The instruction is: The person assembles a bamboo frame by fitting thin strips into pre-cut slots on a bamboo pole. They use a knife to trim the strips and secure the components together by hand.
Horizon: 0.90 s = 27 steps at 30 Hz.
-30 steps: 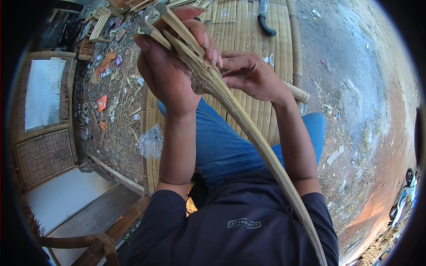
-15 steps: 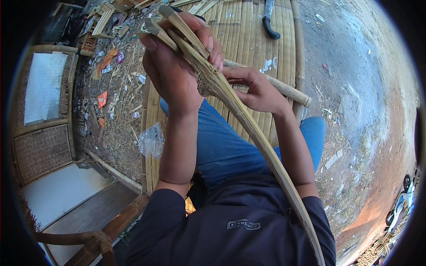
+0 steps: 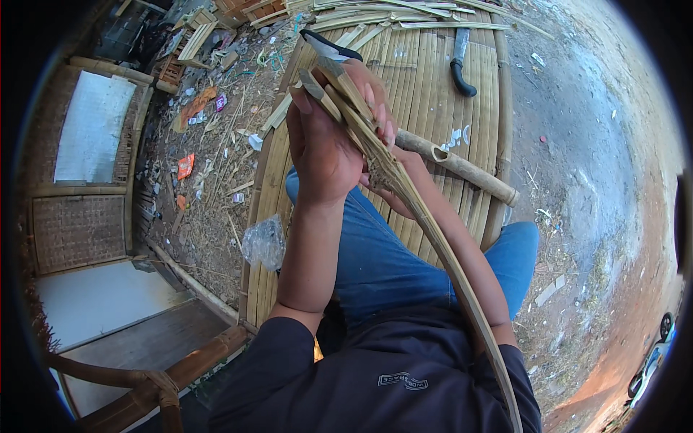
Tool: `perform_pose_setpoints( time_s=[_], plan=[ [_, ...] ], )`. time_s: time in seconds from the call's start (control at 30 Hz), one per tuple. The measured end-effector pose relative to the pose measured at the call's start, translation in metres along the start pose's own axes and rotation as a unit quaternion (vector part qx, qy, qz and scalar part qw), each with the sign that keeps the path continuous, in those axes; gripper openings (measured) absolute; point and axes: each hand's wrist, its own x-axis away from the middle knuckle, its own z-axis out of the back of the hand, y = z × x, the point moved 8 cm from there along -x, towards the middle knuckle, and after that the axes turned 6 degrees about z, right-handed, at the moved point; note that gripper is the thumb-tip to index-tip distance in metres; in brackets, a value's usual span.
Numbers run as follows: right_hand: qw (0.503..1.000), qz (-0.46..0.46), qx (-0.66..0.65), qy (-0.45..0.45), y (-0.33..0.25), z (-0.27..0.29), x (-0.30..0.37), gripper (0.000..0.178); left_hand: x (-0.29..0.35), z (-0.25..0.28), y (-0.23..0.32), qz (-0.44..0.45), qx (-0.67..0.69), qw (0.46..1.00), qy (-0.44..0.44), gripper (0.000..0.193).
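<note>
A bundle of long split bamboo strips (image 3: 462, 280) runs from up in front of me down across my right forearm and past my shirt. My left hand (image 3: 325, 155) is closed around its upper part, thumb on one side and fingers on the other, with the cut ends poking out above. There is a rough, fibrous node just below that grip. Behind the bamboo, by this node, is my right hand (image 3: 395, 200), mostly covered; its fingers are largely hidden, so I cannot tell what they hold.
I sit at a bamboo-slat platform (image 3: 426, 68). On it lie a machete with a black handle (image 3: 462, 78) and a bamboo pole (image 3: 480, 175). More strips (image 3: 404, 16) are piled at the far end. A clear plastic bag (image 3: 264, 242) rests by my left forearm.
The view has shifted, so the scene sits lower and further right. My right hand has moved further behind the bamboo, toward my left wrist. The left hand keeps its grip.
</note>
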Motion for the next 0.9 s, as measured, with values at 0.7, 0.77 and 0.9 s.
perform_pose_setpoints(
  time_s=[0.7, 0.77, 0.9],
  plan=[
    [0.974, 0.036, -0.207, 0.09, 0.012, 0.001, 0.01, 0.045, -0.007, -0.008, 0.002, -0.002, 0.053, 0.999, -0.013, 0.039],
    [0.974, 0.02, -0.208, 0.087, 0.007, 0.007, 0.009, 0.039, -0.009, -0.01, 0.001, -0.005, 0.05, 0.998, -0.024, 0.039],
    [0.969, -0.001, -0.233, 0.081, 0.013, 0.006, 0.01, 0.031, -0.004, -0.008, 0.004, 0.001, 0.035, 0.999, -0.017, 0.041]
  ],
)
